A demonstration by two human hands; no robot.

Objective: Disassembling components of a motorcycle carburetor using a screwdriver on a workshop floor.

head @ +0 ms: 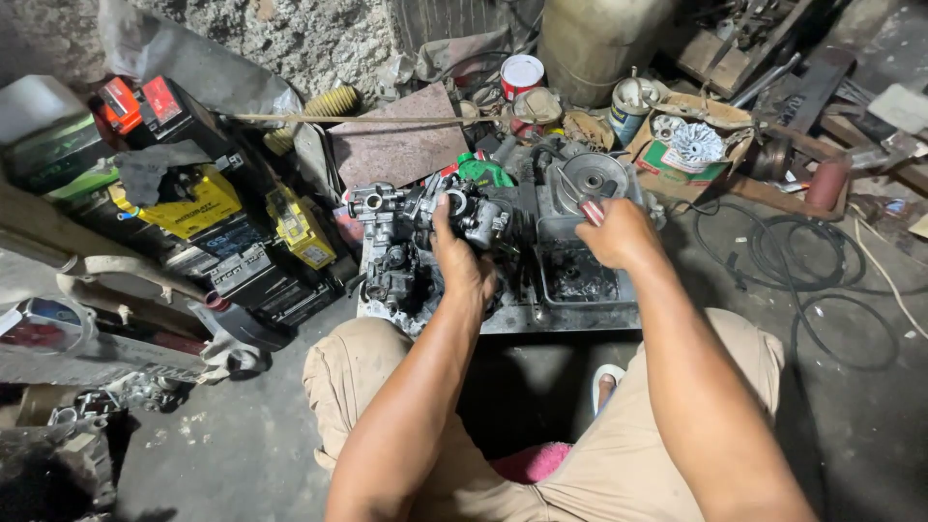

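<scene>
Left hand (462, 263) clamps the carburetor (472, 215), steadying it over the oily tray (583, 278); right hand (619, 232) grips a red-handled tool (592, 212) at it.

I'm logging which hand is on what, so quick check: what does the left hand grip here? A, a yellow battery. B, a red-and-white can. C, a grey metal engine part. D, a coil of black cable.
C: the left hand wraps its fingers around the grey metal engine part over the metal tray, while the right hand holds a red-handled tool.
</scene>
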